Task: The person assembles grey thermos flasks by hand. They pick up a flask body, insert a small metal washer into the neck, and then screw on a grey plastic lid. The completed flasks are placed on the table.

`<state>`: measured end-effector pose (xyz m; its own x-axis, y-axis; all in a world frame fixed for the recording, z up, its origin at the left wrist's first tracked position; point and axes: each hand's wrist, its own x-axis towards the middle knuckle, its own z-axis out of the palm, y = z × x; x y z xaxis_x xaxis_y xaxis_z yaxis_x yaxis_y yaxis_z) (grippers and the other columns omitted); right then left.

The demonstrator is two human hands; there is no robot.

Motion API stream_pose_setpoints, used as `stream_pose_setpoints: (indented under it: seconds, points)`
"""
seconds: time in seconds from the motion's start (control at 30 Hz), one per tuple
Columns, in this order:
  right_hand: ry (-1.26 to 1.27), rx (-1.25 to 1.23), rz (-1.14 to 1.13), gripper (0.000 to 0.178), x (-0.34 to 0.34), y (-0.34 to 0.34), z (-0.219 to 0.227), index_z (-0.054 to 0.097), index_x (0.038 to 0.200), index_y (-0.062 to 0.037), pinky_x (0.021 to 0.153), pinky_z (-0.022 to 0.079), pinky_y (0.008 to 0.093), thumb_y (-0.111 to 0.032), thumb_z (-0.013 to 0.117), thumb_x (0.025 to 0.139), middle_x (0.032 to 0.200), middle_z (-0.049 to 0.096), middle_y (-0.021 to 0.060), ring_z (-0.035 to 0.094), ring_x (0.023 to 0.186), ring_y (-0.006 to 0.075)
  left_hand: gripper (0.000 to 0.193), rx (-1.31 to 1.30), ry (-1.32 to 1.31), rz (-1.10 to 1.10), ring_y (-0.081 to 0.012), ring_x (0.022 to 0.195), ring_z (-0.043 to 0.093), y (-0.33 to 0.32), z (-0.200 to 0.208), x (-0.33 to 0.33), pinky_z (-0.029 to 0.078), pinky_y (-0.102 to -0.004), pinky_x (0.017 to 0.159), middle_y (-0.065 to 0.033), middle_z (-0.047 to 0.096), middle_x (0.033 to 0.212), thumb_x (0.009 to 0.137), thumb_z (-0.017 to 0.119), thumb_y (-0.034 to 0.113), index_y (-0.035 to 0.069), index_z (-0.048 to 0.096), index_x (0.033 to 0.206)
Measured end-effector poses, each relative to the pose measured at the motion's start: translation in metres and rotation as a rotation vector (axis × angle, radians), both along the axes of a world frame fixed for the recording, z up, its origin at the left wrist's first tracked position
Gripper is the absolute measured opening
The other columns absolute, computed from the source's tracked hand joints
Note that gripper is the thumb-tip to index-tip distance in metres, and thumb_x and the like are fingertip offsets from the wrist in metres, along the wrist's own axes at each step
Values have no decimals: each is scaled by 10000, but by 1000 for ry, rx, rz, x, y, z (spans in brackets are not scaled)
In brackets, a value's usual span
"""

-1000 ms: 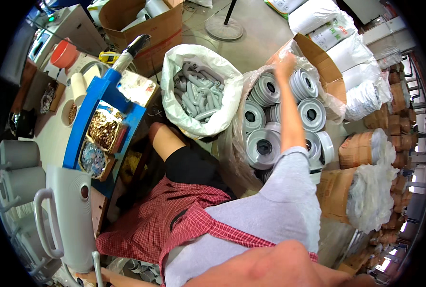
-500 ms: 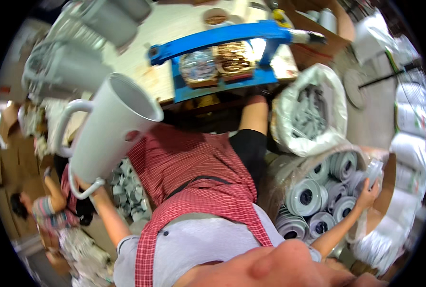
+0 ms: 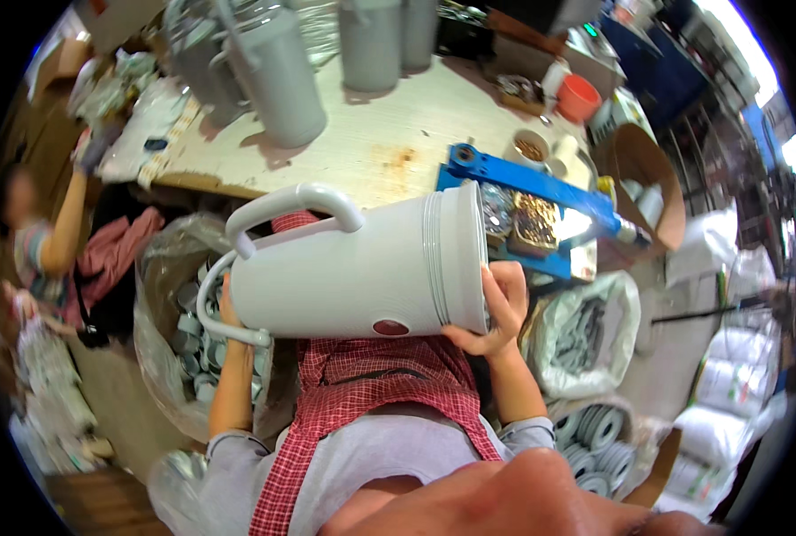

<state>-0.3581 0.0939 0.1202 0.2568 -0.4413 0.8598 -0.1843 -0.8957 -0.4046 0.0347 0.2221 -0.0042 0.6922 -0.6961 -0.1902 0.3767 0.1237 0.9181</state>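
Note:
A large pale grey plastic jug (image 3: 335, 268) lies on its side in front of my apron, its side handle up and a red oval spot on its wall. My left hand (image 3: 230, 308) is closed around its narrower left end, beside the thin carrying loop (image 3: 208, 299); the jug hides most of those fingers. At the wide right end, my right hand (image 3: 498, 308) grips the rim, thumb on the near side and fingers bent over the end face. Whether a part sits inside that end is hidden.
Grey jugs (image 3: 277, 80) stand on the worktable (image 3: 366, 134). A blue lever press (image 3: 541, 183) with trays of small metal pieces is at its right. Bags of grey parts stand left (image 3: 161, 304) and right (image 3: 625, 348), near a box of round bases (image 3: 594, 438). Another person (image 3: 58, 241) sits at far left.
The jug has swung from upright at the left to lying across my front. My right hand has left the box of round bases and come to the jug's wide end. My view has shifted.

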Motion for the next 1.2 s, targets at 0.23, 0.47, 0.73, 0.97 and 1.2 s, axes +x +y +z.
stream_pose_setpoints:
  seconds: [0.23, 0.47, 0.73, 0.97, 1.2]
  points:
    - [9, 42, 198, 749, 32, -31, -11, 617, 1126, 89, 698, 439, 372, -406, 834, 607, 944, 554, 160, 519, 796, 267, 411, -142, -4, 169, -142, 837, 649, 10, 30, 24, 536, -290, 721, -66, 666, 989, 1007, 446, 401, 40, 619, 1099]
    - [-118, 425, 318, 773, 89, -43, -8, 615, 1114, 93, 786, 419, 357, -538, 740, 686, 991, 532, 162, 508, 898, 255, 504, -127, -283, 388, -150, 701, 655, 50, 89, 47, 523, -282, 609, -85, 689, 861, 1008, 413, 417, -12, 677, 994]
    - [-71, 440, 397, 1079, 116, -77, 10, 439, 1386, 63, 907, 398, 377, -725, 661, 683, 1073, 537, 151, 508, 996, 255, 479, -61, -35, 469, -153, 805, 657, 31, 70, 82, 523, -269, 712, -73, 680, 942, 995, 445, 424, 1, 656, 1074]
    - [198, -43, 262, 899, 102, -80, 7, 546, 1276, 71, 800, 498, 406, -512, 812, 645, 1059, 587, 210, 599, 911, 306, 446, -102, 3, 316, -167, 887, 655, 30, 44, 82, 524, -277, 780, -86, 669, 1036, 1001, 451, 391, 8, 606, 1169]
    - [162, 39, 186, 767, 112, -83, 22, 612, 1211, 45, 783, 481, 346, -347, 852, 596, 1031, 557, 165, 558, 895, 268, 411, -171, -7, 276, -166, 865, 650, 23, 34, 73, 530, -286, 763, -72, 670, 1034, 1006, 461, 373, 27, 608, 1172]
